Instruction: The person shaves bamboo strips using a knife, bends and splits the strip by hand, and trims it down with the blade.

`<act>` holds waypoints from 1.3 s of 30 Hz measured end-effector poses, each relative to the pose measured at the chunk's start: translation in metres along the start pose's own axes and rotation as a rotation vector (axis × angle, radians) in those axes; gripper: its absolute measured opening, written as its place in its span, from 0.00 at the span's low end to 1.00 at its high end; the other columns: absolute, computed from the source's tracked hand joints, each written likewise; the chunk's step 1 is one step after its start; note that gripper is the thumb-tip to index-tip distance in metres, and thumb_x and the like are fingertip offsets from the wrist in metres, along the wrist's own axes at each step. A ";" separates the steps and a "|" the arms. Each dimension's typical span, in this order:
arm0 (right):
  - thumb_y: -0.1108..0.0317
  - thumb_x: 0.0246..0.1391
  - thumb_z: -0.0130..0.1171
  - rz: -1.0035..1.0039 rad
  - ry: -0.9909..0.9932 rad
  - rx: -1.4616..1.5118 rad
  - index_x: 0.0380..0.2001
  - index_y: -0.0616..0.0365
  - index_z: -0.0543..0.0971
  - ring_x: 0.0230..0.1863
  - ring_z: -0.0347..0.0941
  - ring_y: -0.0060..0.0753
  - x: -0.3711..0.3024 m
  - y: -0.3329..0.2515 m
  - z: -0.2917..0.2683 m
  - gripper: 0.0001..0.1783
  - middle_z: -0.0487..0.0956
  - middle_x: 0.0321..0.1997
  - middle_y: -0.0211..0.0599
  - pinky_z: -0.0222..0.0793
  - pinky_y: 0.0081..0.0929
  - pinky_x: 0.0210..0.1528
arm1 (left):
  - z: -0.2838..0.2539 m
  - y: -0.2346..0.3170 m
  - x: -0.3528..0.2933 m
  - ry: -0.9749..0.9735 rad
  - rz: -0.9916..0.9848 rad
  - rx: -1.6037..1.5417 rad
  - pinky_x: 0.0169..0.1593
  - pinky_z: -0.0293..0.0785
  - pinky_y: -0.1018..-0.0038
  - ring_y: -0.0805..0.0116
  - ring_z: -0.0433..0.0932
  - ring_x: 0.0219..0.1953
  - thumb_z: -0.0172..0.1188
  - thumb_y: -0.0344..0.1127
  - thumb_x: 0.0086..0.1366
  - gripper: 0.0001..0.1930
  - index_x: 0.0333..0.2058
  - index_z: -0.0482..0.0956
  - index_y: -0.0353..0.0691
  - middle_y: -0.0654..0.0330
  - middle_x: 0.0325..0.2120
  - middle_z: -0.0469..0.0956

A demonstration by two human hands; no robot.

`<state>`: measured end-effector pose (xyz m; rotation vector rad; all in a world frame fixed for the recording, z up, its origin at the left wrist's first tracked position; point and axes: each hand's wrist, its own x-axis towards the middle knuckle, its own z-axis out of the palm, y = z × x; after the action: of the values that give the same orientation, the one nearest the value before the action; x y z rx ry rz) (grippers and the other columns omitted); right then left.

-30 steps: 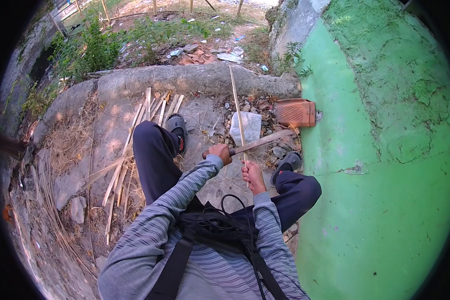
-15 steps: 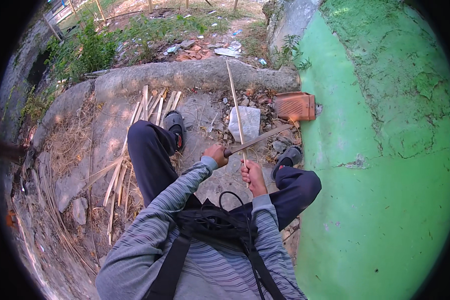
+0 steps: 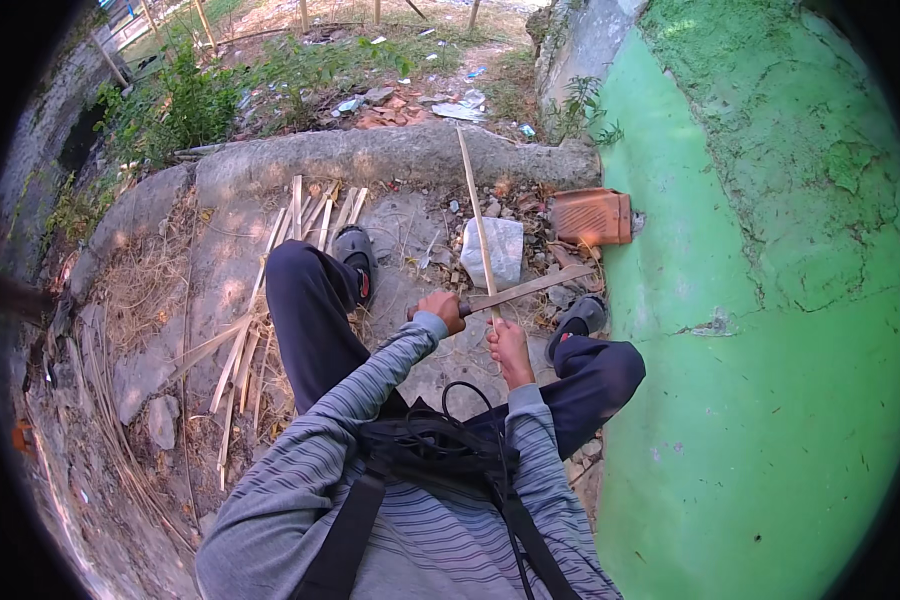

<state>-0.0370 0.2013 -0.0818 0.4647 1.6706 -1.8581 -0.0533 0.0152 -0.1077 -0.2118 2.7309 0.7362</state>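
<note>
My left hand [image 3: 444, 311] is wrapped round the dark handle of a machete [image 3: 542, 285], whose long blade points right and slightly away from me. My right hand [image 3: 511, 348] grips the near end of a thin pale bamboo strip [image 3: 473, 190], which stretches far ahead and leans a little left. The blade crosses the strip just beyond my right fingers, apparently touching it. Beyond the crossing, partly behind the strip, lies a whitish stone block [image 3: 493, 250].
Cut strips [image 3: 240, 360] lie in a loose pile beside my left leg. A green wall [image 3: 740, 420] rises close on the right, with an orange roof tile [image 3: 591, 216] against it. A low concrete kerb [image 3: 370, 152] runs across ahead; rubble surrounds the block.
My left hand and the machete have shifted slightly right and nearer to me, so the blade crosses the strip closer to my right hand. Both grips stay closed.
</note>
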 end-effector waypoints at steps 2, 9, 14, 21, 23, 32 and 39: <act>0.58 0.70 0.44 0.010 0.001 0.014 0.45 0.59 0.72 0.14 0.51 0.09 0.000 -0.001 0.000 0.15 0.62 0.19 0.20 0.44 0.14 0.13 | -0.004 0.001 0.003 -0.026 -0.014 0.038 0.47 0.78 0.55 0.46 0.82 0.40 0.64 0.42 0.47 0.14 0.33 0.85 0.44 0.47 0.34 0.83; 0.59 0.70 0.44 0.007 -0.011 0.026 0.44 0.59 0.72 0.14 0.51 0.10 0.002 -0.003 -0.003 0.15 0.63 0.19 0.20 0.44 0.14 0.13 | -0.007 0.002 0.002 -0.020 0.042 0.056 0.45 0.79 0.54 0.45 0.82 0.40 0.64 0.41 0.48 0.13 0.33 0.84 0.45 0.48 0.34 0.83; 0.60 0.70 0.44 0.031 -0.033 0.083 0.44 0.59 0.73 0.13 0.52 0.11 -0.001 -0.002 -0.004 0.14 0.63 0.19 0.21 0.45 0.14 0.12 | 0.006 0.002 -0.016 -0.005 0.064 0.018 0.45 0.78 0.53 0.44 0.82 0.38 0.61 0.42 0.52 0.12 0.34 0.84 0.47 0.48 0.32 0.83; 0.59 0.70 0.44 -0.024 0.028 -0.052 0.46 0.60 0.73 0.13 0.52 0.10 0.007 -0.002 -0.004 0.15 0.65 0.19 0.20 0.46 0.14 0.13 | -0.002 0.007 0.005 -0.060 0.021 0.075 0.45 0.79 0.54 0.47 0.83 0.40 0.62 0.41 0.47 0.12 0.32 0.85 0.48 0.50 0.34 0.84; 0.59 0.70 0.44 0.000 0.035 -0.024 0.46 0.60 0.74 0.13 0.52 0.09 0.007 -0.005 -0.006 0.16 0.64 0.19 0.20 0.46 0.13 0.13 | -0.005 0.013 0.005 -0.060 -0.002 0.057 0.46 0.79 0.54 0.47 0.83 0.40 0.63 0.41 0.46 0.13 0.33 0.85 0.48 0.50 0.34 0.84; 0.61 0.70 0.44 -0.016 -0.011 0.022 0.46 0.60 0.74 0.13 0.52 0.10 0.006 -0.007 -0.006 0.15 0.63 0.19 0.21 0.46 0.14 0.13 | -0.008 0.016 -0.018 0.006 0.101 0.033 0.43 0.79 0.53 0.46 0.83 0.37 0.60 0.40 0.50 0.13 0.35 0.84 0.47 0.49 0.32 0.83; 0.61 0.70 0.43 -0.038 0.017 -0.004 0.45 0.59 0.74 0.14 0.53 0.10 0.005 -0.001 0.003 0.14 0.64 0.19 0.21 0.46 0.14 0.12 | -0.004 0.001 -0.006 0.038 0.090 0.088 0.43 0.79 0.53 0.47 0.83 0.37 0.62 0.41 0.50 0.13 0.36 0.84 0.50 0.50 0.33 0.83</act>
<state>-0.0408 0.1974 -0.0833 0.4512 1.7055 -1.8820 -0.0489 0.0139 -0.1019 -0.0845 2.8168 0.6398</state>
